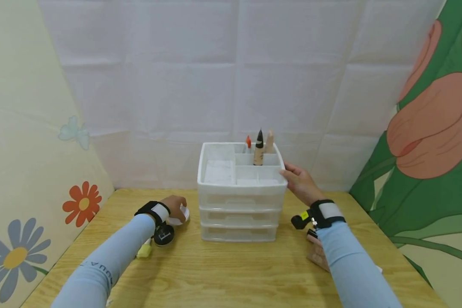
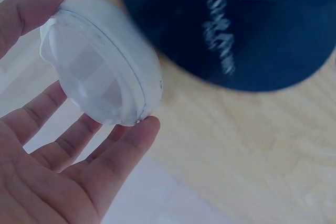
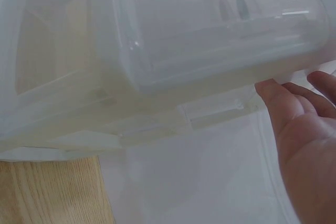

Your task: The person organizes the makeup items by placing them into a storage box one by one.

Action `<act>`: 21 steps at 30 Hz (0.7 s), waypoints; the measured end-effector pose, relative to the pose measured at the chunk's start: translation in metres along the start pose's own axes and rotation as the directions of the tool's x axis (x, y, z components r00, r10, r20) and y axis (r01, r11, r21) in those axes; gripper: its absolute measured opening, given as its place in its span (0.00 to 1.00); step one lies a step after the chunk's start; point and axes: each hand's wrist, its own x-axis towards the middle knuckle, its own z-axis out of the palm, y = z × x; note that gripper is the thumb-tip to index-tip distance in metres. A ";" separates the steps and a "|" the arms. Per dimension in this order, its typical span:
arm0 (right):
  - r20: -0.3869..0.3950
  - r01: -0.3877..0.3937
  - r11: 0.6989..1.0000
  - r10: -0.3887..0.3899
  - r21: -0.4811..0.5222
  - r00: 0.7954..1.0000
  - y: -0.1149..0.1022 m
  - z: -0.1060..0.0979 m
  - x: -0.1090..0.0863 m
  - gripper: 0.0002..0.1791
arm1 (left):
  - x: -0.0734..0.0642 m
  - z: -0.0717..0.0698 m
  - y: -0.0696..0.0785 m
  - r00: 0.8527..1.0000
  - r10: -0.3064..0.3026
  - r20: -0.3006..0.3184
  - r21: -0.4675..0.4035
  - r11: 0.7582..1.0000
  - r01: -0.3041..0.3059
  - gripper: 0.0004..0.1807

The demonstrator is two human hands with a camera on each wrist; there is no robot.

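A white drawer organizer with three translucent drawers stands on the wooden table. My left hand, to its left, holds a round white case with a clear window, thumb on one edge and fingertips on the opposite side. Right beside that case is a round black container with white lettering, large in the left wrist view. At the organizer's right side, my right hand holds the upper rim near the front corner, thumb at the edge. A black-tipped beige tube stands in a top compartment.
Behind that tube are an orange-tipped item and a beige item. A small yellow item lies by the left forearm. Some beige and pink items lie partly under the right forearm. A white cloth hangs behind the table.
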 end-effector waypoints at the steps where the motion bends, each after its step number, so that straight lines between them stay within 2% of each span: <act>1: 0.001 0.001 1.000 -0.001 0.003 1.000 0.000 0.000 0.000 0.34 | -0.001 -0.003 0.001 1.000 0.008 -0.011 0.007 1.000 -0.008 0.28; 6: 0.002 -0.009 1.000 0.009 0.004 1.000 -0.001 -0.001 0.001 0.35 | -0.007 -0.022 0.007 0.998 0.040 -0.047 0.049 0.998 -0.038 0.29; 13: 0.006 -0.011 1.000 0.011 -0.005 1.000 -0.002 -0.001 0.002 0.35 | -0.024 -0.059 0.026 0.998 0.048 -0.034 0.071 0.996 -0.046 0.29; 21: 0.016 0.015 1.000 -0.015 0.015 1.000 0.001 0.000 0.003 0.35 | -0.036 -0.098 0.036 0.996 0.083 -0.029 0.083 0.993 -0.080 0.28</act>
